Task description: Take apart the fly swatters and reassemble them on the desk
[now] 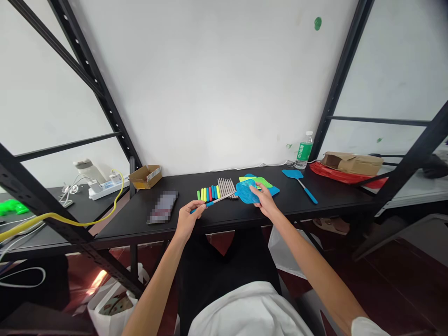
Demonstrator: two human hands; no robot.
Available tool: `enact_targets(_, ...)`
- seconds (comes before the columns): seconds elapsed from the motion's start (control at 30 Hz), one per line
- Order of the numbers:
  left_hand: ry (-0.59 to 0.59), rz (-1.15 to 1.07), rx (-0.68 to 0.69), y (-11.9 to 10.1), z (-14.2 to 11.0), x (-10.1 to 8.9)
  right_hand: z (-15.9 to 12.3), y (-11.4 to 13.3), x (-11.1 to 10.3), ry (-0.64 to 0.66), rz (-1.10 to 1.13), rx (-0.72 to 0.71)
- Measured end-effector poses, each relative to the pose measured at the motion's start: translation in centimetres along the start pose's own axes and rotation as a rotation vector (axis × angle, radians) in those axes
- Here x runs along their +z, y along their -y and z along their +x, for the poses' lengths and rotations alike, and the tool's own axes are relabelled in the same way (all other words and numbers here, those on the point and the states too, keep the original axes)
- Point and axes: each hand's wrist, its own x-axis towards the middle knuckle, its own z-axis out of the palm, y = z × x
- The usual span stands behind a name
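Observation:
A blue fly swatter [248, 192] with a metal rod is held level above the front of the black table. Its blue handle is pinched in my left hand [188, 217], while my right hand [265, 199] grips the edge of its mesh head. Behind it lie several metal rods [226, 185] side by side. Left of those stands a row of coloured handles [207, 192] in green, yellow, blue and red. Loose swatter heads, green [266, 182] and blue [275, 191], are stacked behind my right hand. Another whole blue fly swatter [301, 185] rests farther right.
A phone [163, 207] with a blurred screen and a small open cardboard box [145, 177] are on the left. A water bottle [304, 151] stands at the back right. Black rack posts flank the table [122, 225]; a yellow cable [79, 223] crosses the left side.

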Motion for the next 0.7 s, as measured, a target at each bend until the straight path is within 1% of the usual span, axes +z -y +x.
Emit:
enact_targets(0.07, -0.003, -0.009, -0.007, -0.03, 0.04, 0.00, -0.17, -0.02, 0.02, 0.007, 0.014, -0.010)
enact_targets(0.2, -0.008, -0.054, -0.016, -0.08, 0.11, -0.02, -0.30, 0.08, -0.02, -0.038, 0.081, -0.037)
enact_targets(0.33, -0.012, -0.076, -0.028, -0.12, 0.14, -0.01, -0.35, 0.22, -0.06, -0.054, 0.151, -0.048)
enact_targets(0.7, -0.009, -0.069, -0.027, -0.24, 0.08, 0.04, -0.48, 0.38, 0.10, -0.020, 0.039, -0.041)
